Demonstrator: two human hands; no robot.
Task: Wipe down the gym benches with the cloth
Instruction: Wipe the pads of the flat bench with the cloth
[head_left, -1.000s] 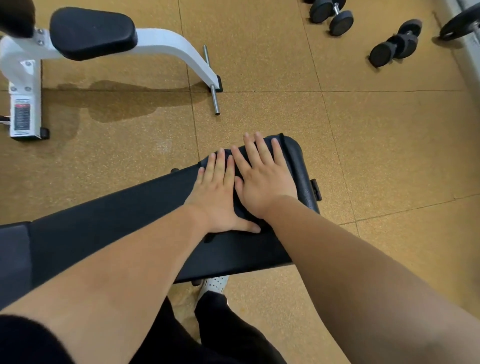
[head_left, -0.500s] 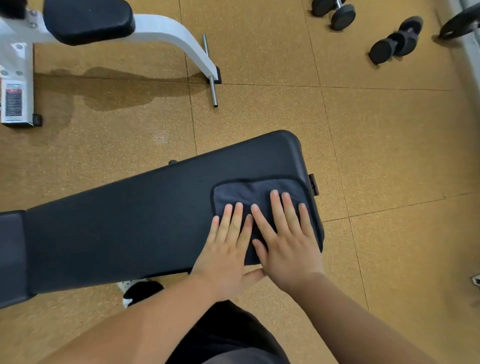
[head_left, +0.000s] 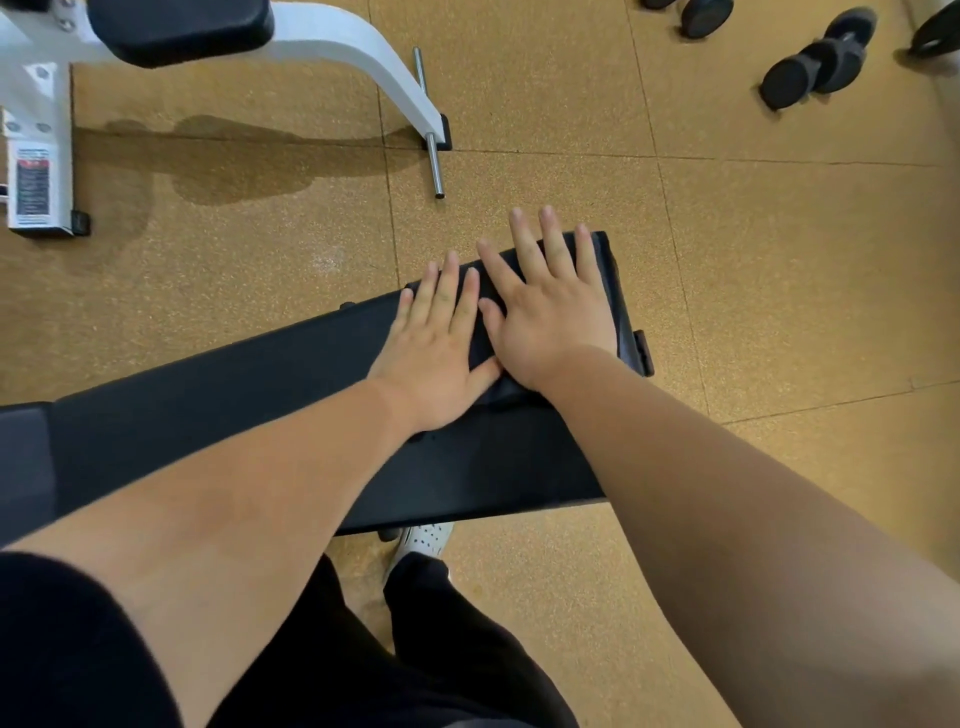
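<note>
A black padded gym bench (head_left: 249, 395) runs from the left edge to the middle of the view. A dark cloth (head_left: 480, 332) lies flat on its right end, mostly hidden under my hands. My left hand (head_left: 436, 343) presses on the cloth with straight fingers. Beside it, my right hand (head_left: 550, 306) lies flat on the cloth too, fingertips reaching past the bench's far edge.
A white-framed machine (head_left: 363, 47) with a black pad (head_left: 182, 26) and a steel peg (head_left: 428, 124) stands on the cork-coloured floor at the back left. Black dumbbells (head_left: 815, 62) lie at the back right. My legs and a white shoe (head_left: 423, 540) are below the bench.
Both hands have pushed the cloth from the bench's near edge across to its far edge.
</note>
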